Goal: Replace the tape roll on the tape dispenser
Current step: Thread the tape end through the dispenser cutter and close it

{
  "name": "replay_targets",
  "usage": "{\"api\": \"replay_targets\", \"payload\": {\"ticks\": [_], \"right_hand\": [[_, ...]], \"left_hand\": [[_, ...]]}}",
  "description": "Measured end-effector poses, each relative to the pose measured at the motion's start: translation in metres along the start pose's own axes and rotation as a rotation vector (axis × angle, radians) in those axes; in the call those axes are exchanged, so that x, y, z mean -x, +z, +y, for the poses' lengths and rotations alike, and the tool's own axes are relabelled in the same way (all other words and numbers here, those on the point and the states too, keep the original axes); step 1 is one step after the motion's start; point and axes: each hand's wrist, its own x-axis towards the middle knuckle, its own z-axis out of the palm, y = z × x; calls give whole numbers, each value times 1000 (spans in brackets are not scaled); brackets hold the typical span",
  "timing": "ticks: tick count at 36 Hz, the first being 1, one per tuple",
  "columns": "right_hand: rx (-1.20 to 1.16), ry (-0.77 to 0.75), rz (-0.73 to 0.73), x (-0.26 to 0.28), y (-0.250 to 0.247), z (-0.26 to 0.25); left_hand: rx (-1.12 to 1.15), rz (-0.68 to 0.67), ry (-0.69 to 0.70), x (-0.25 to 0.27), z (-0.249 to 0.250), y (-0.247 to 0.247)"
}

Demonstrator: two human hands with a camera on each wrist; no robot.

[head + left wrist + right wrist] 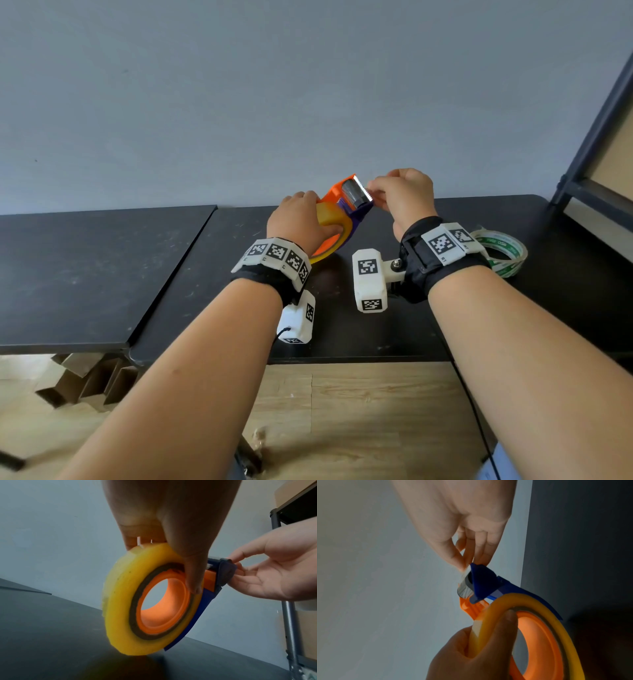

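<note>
1. A person's left hand [301, 222] grips a yellow tape roll [123, 588] mounted on an orange-and-blue tape dispenser [346, 209], fingers over the roll's top edge and thumb curled across its side face toward the orange hub [164, 607].
2. The dispenser stands tilted, its lower edge at or just above the dark tabletop [102, 274]; the head view shows it between the two hands, cutter end raised toward the wall [308, 85].
3. The right hand [404, 195] meets the dispenser's front end, thumb and fingertips pinched together at the serrated blade [363, 186] beside the grey roller [465, 588]; the remaining fingers curl loosely. Whether a tape end lies between the fingertips cannot be told.
4. A second roll [503, 253], clear with green print on its core, lies flat on the tabletop just beyond the right wrist, well apart from the dispenser.
5. Both wrists carry black straps with white marker blocks [370, 281].
6. A dark metal shelf frame [596, 137] rises at the tabletop's right end; folded cardboard [85, 380] sits on the wooden floor [359, 411] under the left side.
</note>
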Motion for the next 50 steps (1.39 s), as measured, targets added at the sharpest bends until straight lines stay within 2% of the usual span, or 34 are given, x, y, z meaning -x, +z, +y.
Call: {"api": "replay_targets", "payload": {"ticks": [7, 13, 16, 22, 25, 28, 38, 42, 50], "right_hand": [[-37, 3, -31, -2, -2, 1], [25, -12, -46, -2, -4, 8], [127, 17, -57, -5, -4, 13], [458, 12, -250, -1, -7, 22], [482, 9, -354, 1, -7, 25], [459, 65, -393, 6, -8, 23], [605, 165, -468, 4, -7, 20], [657, 218, -515, 1, -8, 25], [644, 197, -503, 13, -4, 17]], "left_hand": [[154, -52, -44, -3, -1, -5], [227, -87, -54, -2, -3, -13], [271, -107, -48, 0, -4, -14], [402, -151, -38, -2, 1, -19], [402, -224, -4, -4, 4, -21], [379, -265, 31, -4, 7, -20], [418, -282, 15, -1, 11, -22], [471, -230, 19, -1, 13, -27], [566, -182, 39, -3, 25, -44]]}}
